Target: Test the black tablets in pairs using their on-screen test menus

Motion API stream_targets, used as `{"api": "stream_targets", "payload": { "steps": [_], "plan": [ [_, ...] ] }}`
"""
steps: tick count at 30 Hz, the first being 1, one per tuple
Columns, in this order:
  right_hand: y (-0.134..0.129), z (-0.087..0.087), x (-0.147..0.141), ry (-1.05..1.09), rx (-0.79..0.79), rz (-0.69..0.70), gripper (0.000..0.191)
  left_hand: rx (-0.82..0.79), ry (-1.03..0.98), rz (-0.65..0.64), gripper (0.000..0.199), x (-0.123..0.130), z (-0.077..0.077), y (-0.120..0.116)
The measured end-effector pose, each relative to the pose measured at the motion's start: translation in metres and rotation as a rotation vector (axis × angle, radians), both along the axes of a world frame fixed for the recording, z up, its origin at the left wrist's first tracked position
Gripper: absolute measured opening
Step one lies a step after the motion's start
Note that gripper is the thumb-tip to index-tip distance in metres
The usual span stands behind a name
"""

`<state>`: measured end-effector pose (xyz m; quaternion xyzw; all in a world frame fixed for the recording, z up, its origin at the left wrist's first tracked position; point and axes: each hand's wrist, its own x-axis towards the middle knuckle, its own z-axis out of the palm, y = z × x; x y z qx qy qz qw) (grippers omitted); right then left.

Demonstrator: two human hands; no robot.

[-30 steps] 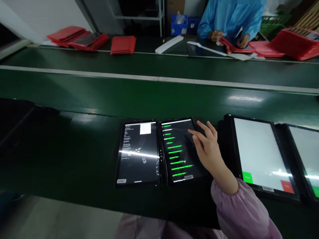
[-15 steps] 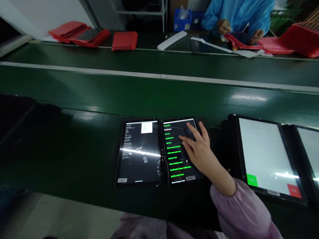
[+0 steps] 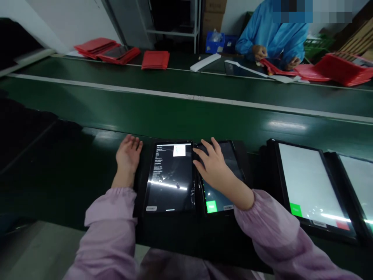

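Two tablets lie side by side on the dark bench. On the left tablet (image 3: 171, 175) are lines of white text and a white square with a code. The right tablet (image 3: 217, 190) has a dark screen with a green box at its lower left. My right hand (image 3: 214, 163) hovers over or touches its upper part, fingers spread and nothing held; I cannot tell whether the fingertips meet the glass. To the left of the left tablet is my left hand (image 3: 128, 157), palm turned partly up, fingers apart, holding nothing.
A tablet with a white screen (image 3: 309, 179) rests on a dark stand to the right, another white-screened tablet (image 3: 359, 181) beside it. Beyond runs a green conveyor belt (image 3: 175, 116). Red sleeves (image 3: 155, 60) lie across it, where a co-worker in blue (image 3: 274, 39) handles a red sleeve.
My left hand has come into view beside the left tablet. My right hand has shifted left over the right tablet, whose green test list has given way to a dark screen with a green box.
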<state>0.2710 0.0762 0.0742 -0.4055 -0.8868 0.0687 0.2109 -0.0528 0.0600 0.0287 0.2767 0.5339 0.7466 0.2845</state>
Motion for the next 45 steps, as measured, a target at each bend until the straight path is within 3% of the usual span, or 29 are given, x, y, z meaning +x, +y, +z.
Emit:
{"api": "stream_targets", "payload": {
  "steps": [3,6,9,13,16,20,23,26,28,34,45],
  "plan": [
    [0.022,0.004,-0.028,-0.066,-0.031,-0.012,0.043,0.026,-0.062,0.081,0.010,-0.002,-0.016,0.020],
    [0.030,0.005,-0.038,-0.099,-0.045,-0.023,0.039,0.010,-0.078,0.056,0.014,-0.003,-0.026,0.020],
    [0.009,0.009,-0.028,-0.144,-0.039,0.047,0.032,-0.002,-0.090,0.038,0.018,-0.004,-0.030,0.015],
    [-0.018,0.020,-0.012,-0.166,0.016,0.289,0.037,-0.007,-0.120,0.027,0.016,-0.002,-0.031,0.019],
    [-0.001,0.020,-0.018,-0.140,0.055,0.173,0.032,-0.013,-0.135,0.009,0.014,0.001,-0.028,0.023],
    [0.023,0.012,-0.034,-0.188,0.000,0.003,0.042,-0.023,-0.146,-0.009,0.013,0.006,-0.024,0.020],
    [-0.001,0.011,-0.030,-0.214,0.024,0.128,0.036,-0.038,-0.160,-0.010,0.011,0.009,-0.024,0.016],
    [-0.043,0.018,-0.013,-0.175,0.033,0.414,0.031,-0.054,-0.172,-0.006,0.012,0.011,-0.025,0.016],
    [-0.061,0.024,-0.002,-0.121,-0.002,0.537,0.039,-0.062,-0.177,-0.005,0.013,0.012,-0.024,0.017],
    [-0.053,0.021,0.012,0.017,0.073,0.284,0.028,-0.079,-0.170,-0.004,0.017,0.014,-0.019,0.015],
    [-0.081,0.012,0.015,0.085,-0.008,0.410,0.025,-0.103,-0.126,0.004,0.029,0.018,-0.014,0.014]
  ]
}}
